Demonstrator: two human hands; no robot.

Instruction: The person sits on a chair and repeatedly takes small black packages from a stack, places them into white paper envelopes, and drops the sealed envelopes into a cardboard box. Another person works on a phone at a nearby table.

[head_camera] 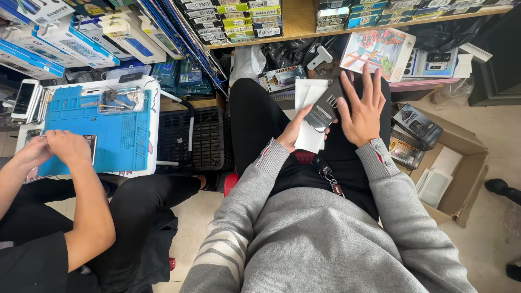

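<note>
Head camera looks down on a dark phone [324, 110] lying on white packets [309, 116] across the seated person's lap. Their left hand [296, 130] grips it from below, thumb and fingers closed on its lower edge together with the white packets. Right hand [364, 106] hovers just beside it, fingers spread wide, palm down, holding nothing. Past the right hand, an open cardboard box [461, 163] sits on the floor with small boxed goods [413, 133] stacked near it. Ahead of both hands runs a wooden shelf [304, 24] packed with labelled boxes. Well off beyond the left hand, another person's hands [51, 149] are pressed together over a blue work mat [116, 135].
</note>
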